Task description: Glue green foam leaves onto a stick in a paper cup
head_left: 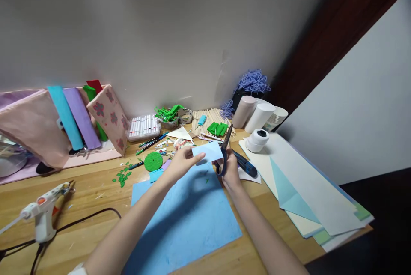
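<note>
Wooden surface [86,238]: pale-blue paper [212,151], likely light, easily creased, best gripped by an edge, pinched in left fingers [200,156]; scissors [226,141] in right fingers [231,162].

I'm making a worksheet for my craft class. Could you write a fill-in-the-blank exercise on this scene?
The right hand holds a pair of ____.
The left hand holds a card; the large sheet between the forearms is coloured ____.
The round disc is coloured ____.
The glue gun is on the person's ____ side.
Missing words: scissors; blue; green; left.
</note>
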A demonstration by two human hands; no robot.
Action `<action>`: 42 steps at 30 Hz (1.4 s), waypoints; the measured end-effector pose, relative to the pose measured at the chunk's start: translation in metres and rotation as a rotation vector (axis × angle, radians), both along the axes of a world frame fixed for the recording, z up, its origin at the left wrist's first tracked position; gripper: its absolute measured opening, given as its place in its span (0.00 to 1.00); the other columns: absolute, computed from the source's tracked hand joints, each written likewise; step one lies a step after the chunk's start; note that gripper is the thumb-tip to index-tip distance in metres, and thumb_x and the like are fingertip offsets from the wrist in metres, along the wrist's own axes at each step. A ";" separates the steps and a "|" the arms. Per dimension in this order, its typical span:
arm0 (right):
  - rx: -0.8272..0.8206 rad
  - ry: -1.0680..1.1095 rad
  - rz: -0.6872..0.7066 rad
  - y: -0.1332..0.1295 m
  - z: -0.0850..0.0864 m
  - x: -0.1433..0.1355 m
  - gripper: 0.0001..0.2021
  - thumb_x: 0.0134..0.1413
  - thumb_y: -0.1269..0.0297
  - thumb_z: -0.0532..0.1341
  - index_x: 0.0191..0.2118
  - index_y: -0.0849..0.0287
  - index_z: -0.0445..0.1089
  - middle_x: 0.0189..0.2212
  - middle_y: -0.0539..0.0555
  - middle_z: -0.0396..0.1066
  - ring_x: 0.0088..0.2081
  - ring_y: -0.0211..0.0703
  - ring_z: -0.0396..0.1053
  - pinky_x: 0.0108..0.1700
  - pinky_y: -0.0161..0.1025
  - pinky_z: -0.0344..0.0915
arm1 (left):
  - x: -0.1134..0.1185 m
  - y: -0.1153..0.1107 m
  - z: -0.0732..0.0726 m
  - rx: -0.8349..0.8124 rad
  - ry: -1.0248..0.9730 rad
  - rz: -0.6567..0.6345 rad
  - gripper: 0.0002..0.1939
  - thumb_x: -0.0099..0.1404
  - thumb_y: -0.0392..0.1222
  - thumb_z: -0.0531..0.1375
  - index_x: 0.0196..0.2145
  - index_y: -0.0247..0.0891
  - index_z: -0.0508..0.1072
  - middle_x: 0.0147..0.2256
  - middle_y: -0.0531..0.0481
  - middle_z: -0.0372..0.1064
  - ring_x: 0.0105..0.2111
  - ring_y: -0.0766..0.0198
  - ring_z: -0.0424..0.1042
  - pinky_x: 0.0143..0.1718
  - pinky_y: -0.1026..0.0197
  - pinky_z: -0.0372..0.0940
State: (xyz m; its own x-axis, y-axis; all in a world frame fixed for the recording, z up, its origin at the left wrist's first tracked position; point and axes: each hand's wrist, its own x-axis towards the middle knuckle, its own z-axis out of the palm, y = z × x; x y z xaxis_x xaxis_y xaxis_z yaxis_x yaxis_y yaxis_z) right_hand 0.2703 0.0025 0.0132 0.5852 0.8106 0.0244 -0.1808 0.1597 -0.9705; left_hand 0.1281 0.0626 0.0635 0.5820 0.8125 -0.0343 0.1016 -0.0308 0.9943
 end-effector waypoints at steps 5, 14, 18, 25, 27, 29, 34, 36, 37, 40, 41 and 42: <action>-0.015 0.035 0.243 -0.005 0.003 0.000 0.21 0.49 0.43 0.58 0.36 0.57 0.62 0.24 0.49 0.68 0.20 0.36 0.64 0.24 0.36 0.64 | 0.008 0.013 0.005 -0.030 -0.131 0.249 0.19 0.48 0.52 0.66 0.29 0.34 0.71 0.26 0.49 0.72 0.27 0.63 0.71 0.27 0.64 0.64; -0.074 0.008 0.829 -0.024 0.006 -0.015 0.39 0.36 0.27 0.51 0.38 0.60 0.67 0.28 0.53 0.67 0.24 0.39 0.67 0.31 0.39 0.67 | -0.012 0.027 0.023 0.345 -0.046 0.557 0.10 0.57 0.45 0.60 0.32 0.38 0.66 0.23 0.56 0.64 0.21 0.69 0.64 0.22 0.68 0.60; -0.121 -0.104 0.857 -0.030 0.005 -0.020 0.36 0.45 0.30 0.48 0.41 0.60 0.65 0.29 0.51 0.64 0.26 0.37 0.66 0.32 0.37 0.65 | -0.008 0.019 0.017 0.296 -0.065 0.495 0.10 0.57 0.44 0.60 0.36 0.38 0.66 0.26 0.54 0.69 0.24 0.66 0.69 0.25 0.66 0.64; -0.116 -0.139 0.798 -0.025 -0.006 -0.020 0.36 0.48 0.30 0.44 0.42 0.61 0.63 0.27 0.49 0.60 0.24 0.36 0.64 0.31 0.38 0.66 | -0.006 0.017 0.005 0.186 -0.066 0.436 0.19 0.49 0.43 0.66 0.39 0.36 0.71 0.31 0.50 0.72 0.29 0.62 0.71 0.30 0.63 0.66; -0.113 -0.122 0.793 -0.024 -0.005 -0.022 0.37 0.46 0.29 0.45 0.41 0.61 0.63 0.25 0.48 0.59 0.23 0.36 0.64 0.30 0.39 0.66 | -0.005 0.017 0.006 0.113 -0.070 0.423 0.18 0.47 0.44 0.66 0.36 0.34 0.72 0.28 0.50 0.72 0.27 0.63 0.70 0.29 0.63 0.65; -0.125 -0.105 0.789 -0.025 -0.002 -0.025 0.39 0.43 0.27 0.45 0.40 0.62 0.63 0.24 0.48 0.59 0.22 0.36 0.63 0.29 0.38 0.66 | -0.004 0.016 0.007 0.049 -0.082 0.431 0.16 0.47 0.46 0.66 0.32 0.33 0.74 0.27 0.50 0.72 0.26 0.63 0.69 0.29 0.62 0.65; -0.131 -0.096 0.790 -0.025 -0.002 -0.030 0.40 0.42 0.27 0.45 0.40 0.62 0.63 0.24 0.48 0.59 0.22 0.35 0.64 0.29 0.38 0.66 | -0.002 0.011 0.004 0.052 -0.088 0.524 0.16 0.47 0.47 0.67 0.31 0.33 0.74 0.29 0.49 0.74 0.30 0.61 0.71 0.34 0.61 0.64; -0.119 -0.100 0.779 -0.024 -0.005 -0.032 0.39 0.43 0.27 0.44 0.40 0.62 0.63 0.24 0.47 0.59 0.22 0.35 0.64 0.29 0.38 0.67 | -0.002 0.010 0.003 0.057 -0.075 0.529 0.16 0.46 0.47 0.67 0.30 0.32 0.75 0.29 0.48 0.74 0.30 0.61 0.71 0.33 0.61 0.64; -0.115 -0.102 0.772 -0.024 -0.006 -0.032 0.39 0.44 0.27 0.44 0.40 0.62 0.63 0.23 0.47 0.59 0.22 0.35 0.64 0.29 0.38 0.66 | -0.002 0.009 0.002 0.051 -0.071 0.524 0.16 0.46 0.47 0.67 0.29 0.32 0.75 0.28 0.48 0.74 0.29 0.61 0.71 0.33 0.61 0.64; -0.111 -0.110 0.754 -0.024 -0.009 -0.033 0.38 0.44 0.27 0.44 0.39 0.62 0.63 0.23 0.46 0.58 0.21 0.34 0.63 0.28 0.36 0.65 | -0.003 0.009 0.001 0.024 -0.071 0.514 0.16 0.46 0.48 0.67 0.28 0.32 0.74 0.27 0.49 0.73 0.28 0.61 0.71 0.32 0.61 0.64; -0.111 -0.114 0.748 -0.024 -0.009 -0.034 0.38 0.44 0.27 0.44 0.39 0.62 0.63 0.23 0.46 0.58 0.21 0.34 0.63 0.27 0.36 0.64 | -0.003 0.009 0.001 0.020 -0.074 0.516 0.17 0.45 0.48 0.67 0.28 0.32 0.74 0.27 0.49 0.73 0.28 0.61 0.71 0.32 0.61 0.64; -0.111 -0.122 0.742 -0.025 -0.009 -0.034 0.38 0.44 0.27 0.45 0.39 0.62 0.63 0.22 0.46 0.58 0.21 0.34 0.63 0.26 0.35 0.63 | -0.004 0.009 0.001 0.018 -0.076 0.516 0.17 0.45 0.48 0.68 0.29 0.32 0.74 0.27 0.49 0.73 0.28 0.61 0.71 0.32 0.61 0.64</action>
